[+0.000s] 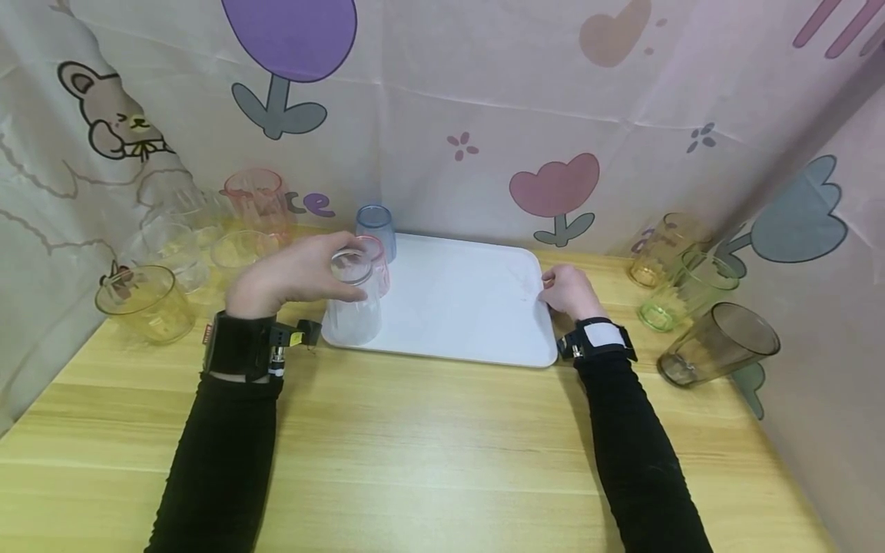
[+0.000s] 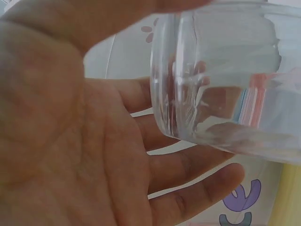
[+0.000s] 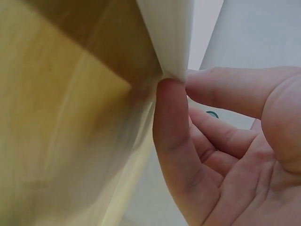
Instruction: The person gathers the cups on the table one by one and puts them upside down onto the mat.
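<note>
2 hands busy: left hand [image 1: 293,275] grips clear cup [image 1: 354,301]; lower it upright while right hand [image 1: 568,290] pinches tray [image 1: 456,299] edge.

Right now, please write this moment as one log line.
left hand: holds clear cup | right hand: pinches white tray edge

Purple lowercase letters reading "ce" are showing on the pale printed fabric backdrop [image 1: 442,115], just behind the pink translucent plastic cup [image 1: 257,196]; nothing else is reading clearly.
</note>
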